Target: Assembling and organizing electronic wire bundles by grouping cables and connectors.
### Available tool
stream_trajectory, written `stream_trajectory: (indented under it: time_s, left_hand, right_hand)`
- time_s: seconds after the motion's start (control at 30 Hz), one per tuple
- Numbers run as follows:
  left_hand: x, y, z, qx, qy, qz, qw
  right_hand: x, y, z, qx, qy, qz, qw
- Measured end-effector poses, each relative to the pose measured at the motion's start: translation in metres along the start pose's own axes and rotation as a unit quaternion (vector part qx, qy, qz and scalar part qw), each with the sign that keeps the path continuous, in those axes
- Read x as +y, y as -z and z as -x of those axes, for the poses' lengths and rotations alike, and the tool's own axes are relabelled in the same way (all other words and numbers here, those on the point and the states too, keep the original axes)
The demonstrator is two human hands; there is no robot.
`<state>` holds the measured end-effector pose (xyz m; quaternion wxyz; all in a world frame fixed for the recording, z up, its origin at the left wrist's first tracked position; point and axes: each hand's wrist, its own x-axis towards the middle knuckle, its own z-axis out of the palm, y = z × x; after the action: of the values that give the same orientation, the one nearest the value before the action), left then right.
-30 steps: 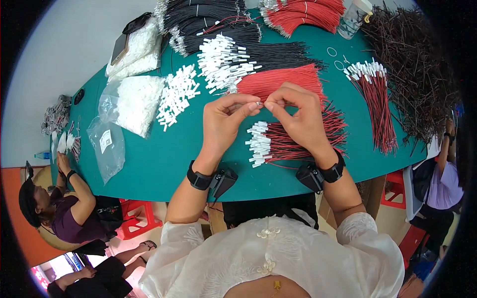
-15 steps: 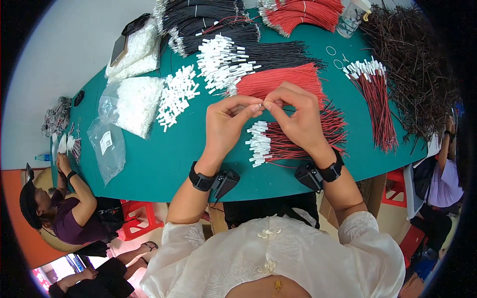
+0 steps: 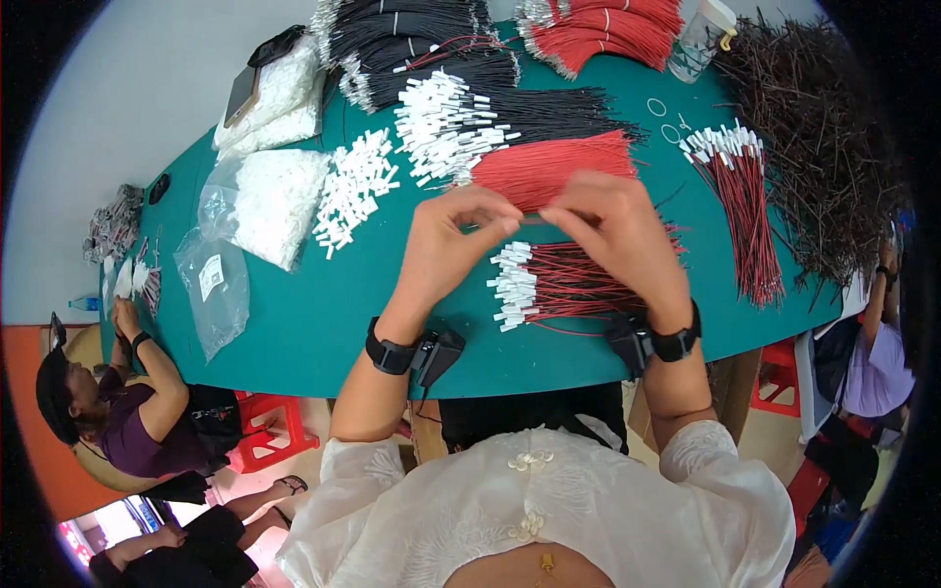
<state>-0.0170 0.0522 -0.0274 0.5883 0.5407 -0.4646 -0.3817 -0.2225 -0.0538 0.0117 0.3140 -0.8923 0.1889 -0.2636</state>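
Green surface (image 3: 323,323) fills mid-frame; at its centre the left hand (image 3: 453,245) and right hand (image 3: 618,235) pinch a thin wire (image 3: 529,218) between fingertips, above the finished bundle (image 3: 569,284).

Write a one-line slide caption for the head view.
Left hand and right hand meet fingertip to fingertip above a bundle of red wires with white connectors on a green table.

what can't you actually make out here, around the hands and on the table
Head view only:
- What the left hand and right hand pinch: hidden by the fingertips.
- Red wire bundle: its right end lies under the right hand.
- Clear jar: cut off by the top edge.
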Motion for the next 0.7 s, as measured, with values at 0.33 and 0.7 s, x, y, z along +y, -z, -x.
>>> stream_trajectory:
  time_s: [0.33,0.7]
  left_hand:
    - [-0.001,0.020,-0.042,0.048,-0.130,-0.426,0.894]
    - [-0.003,0.022,-0.057,0.079,-0.157,-0.454,0.873]
  right_hand:
    - [0.032,-0.034,-0.013,0.027,0.023,0.087,0.996]
    - [0.056,-0.058,-0.022,0.061,0.124,0.144,0.980]
